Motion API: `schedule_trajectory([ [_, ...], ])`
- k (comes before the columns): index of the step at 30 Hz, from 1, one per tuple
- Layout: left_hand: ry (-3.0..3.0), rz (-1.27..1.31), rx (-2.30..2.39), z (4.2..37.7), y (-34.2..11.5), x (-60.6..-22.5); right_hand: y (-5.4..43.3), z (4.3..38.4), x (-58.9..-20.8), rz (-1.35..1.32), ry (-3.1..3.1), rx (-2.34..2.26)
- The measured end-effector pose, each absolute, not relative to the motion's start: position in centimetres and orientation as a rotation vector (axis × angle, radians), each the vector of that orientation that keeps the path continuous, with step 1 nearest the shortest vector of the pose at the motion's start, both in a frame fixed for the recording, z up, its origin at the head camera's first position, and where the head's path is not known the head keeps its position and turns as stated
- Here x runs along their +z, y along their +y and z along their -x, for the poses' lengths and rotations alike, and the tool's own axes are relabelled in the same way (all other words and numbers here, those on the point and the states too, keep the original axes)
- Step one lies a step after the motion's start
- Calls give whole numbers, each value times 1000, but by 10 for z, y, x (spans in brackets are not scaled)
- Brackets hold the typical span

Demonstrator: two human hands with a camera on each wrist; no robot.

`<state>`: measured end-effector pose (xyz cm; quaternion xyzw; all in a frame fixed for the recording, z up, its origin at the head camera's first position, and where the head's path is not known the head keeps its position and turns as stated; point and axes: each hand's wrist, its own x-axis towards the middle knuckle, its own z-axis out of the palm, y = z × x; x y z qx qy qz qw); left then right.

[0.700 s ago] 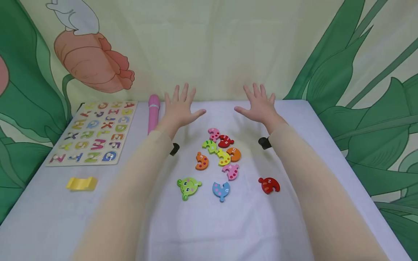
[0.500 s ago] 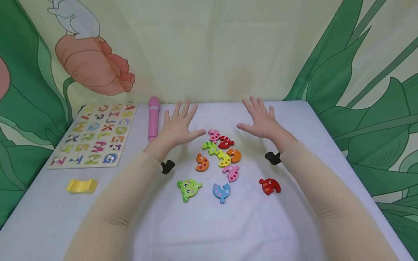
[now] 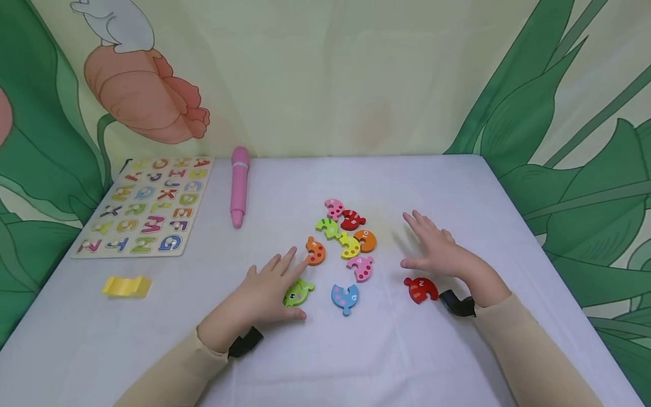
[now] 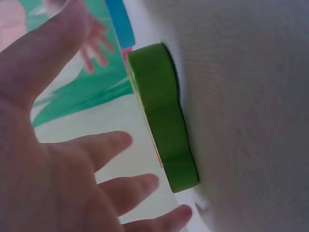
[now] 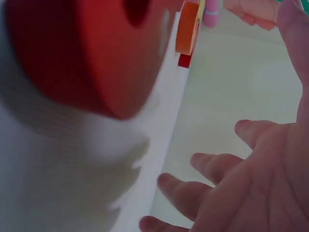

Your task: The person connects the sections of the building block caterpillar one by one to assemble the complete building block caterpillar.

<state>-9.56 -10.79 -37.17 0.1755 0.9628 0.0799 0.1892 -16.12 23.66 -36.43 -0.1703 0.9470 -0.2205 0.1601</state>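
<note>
My left hand (image 3: 264, 291) hovers with spread fingers over the green animal-face puzzle piece (image 3: 299, 293), covering part of it. In the left wrist view that green piece (image 4: 161, 118) stands just beyond the fingers, not gripped. My right hand (image 3: 438, 249) hangs with fingers spread above and behind the red puzzle piece numbered 2 (image 3: 421, 290); in the right wrist view the red piece (image 5: 91, 53) lies near the palm, apart from it. Between the hands lie a blue piece (image 3: 345, 299), a pink piece (image 3: 361, 268) and an orange piece numbered 3 (image 3: 315, 251).
Further back are more number pieces: yellow (image 3: 350, 246), orange 10 (image 3: 365, 241), green (image 3: 327, 228), red 8 (image 3: 352, 220) and pink (image 3: 334, 208). A pink pen-like stick (image 3: 239, 189), an alphabet board (image 3: 147, 209) and a yellow block (image 3: 126, 287) lie to the left.
Both hands have drawn back toward me from the far edge of the table, the left down over the green piece, the right down and outward near the red piece. The pieces have stayed put.
</note>
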Motion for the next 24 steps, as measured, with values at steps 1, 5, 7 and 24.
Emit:
schedule_trajectory([
  [1,2713,-490,225,95,-109,-373,238,159,-367,490,2680,-668],
  [5,2728,-491,212,98,-113,-375,242,153,-375,469,2575,-783],
  [7,2726,-491,222,100,-115,-376,242,152,-377,465,2561,-792],
  [24,2800,-397,480,119,-131,-386,242,154,-381,500,2545,-784],
])
